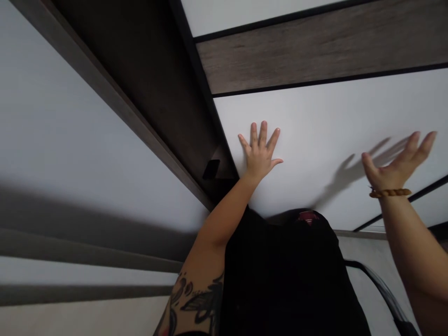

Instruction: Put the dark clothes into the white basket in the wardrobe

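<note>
My left hand (260, 151) lies flat with fingers spread against a white panel (315, 135), close to its left edge beside a dark wood recess. My right hand (397, 163) is raised off the same white panel, fingers stretched and apart, holding nothing; it casts a shadow on the panel. A beaded bracelet (390, 192) sits on my right wrist. A tattoo shows on my left forearm (196, 298). A black garment (290, 275) with a small red label hangs or is draped between my arms below the panel.
A dark wood-grain strip (315, 51) runs above the white panel, edged by black lines. A dark recess (150, 84) with a small black fitting (211, 169) lies left of my left hand. More white and grey surfaces (63, 140) fill the left. A curved black bar (381, 289) shows at bottom right.
</note>
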The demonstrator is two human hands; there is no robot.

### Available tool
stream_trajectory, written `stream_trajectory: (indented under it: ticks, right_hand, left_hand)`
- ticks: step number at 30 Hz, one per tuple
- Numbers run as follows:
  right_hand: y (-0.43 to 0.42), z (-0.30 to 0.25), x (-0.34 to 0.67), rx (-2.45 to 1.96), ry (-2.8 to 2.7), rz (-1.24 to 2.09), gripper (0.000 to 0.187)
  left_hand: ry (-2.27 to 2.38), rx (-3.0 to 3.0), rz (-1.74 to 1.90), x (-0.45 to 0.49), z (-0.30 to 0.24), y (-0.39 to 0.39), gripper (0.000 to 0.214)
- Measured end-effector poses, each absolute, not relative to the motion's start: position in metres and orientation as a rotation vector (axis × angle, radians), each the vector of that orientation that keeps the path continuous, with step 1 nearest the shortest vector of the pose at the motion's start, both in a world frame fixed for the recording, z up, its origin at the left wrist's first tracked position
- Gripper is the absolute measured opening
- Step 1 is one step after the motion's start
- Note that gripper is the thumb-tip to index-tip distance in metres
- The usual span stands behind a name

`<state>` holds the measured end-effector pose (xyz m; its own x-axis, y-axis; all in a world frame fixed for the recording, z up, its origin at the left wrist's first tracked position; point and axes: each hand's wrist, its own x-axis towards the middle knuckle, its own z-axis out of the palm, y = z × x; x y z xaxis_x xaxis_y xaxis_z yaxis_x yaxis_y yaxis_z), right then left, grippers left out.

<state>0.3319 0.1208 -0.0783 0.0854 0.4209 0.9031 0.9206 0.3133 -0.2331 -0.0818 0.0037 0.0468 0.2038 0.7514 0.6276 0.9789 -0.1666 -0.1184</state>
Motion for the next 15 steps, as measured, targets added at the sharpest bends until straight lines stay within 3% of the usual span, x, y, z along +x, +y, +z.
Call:
stream_trajectory:
  ticks: [6,15]
  right_hand:
    - [0.143,-0.084,0.41,-1.543,-1.506,-0.439,0.138]
    - [0.143,-0.083,0.394,-1.661,-1.524,-0.275,0.132]
  left_hand:
    - [-1.678,-1.937,-0.618,-0.089,0.05,0.002,0.12]
    - [-1.788,-1.802,-0.756,-0.084,0.05,-0.007,0.113]
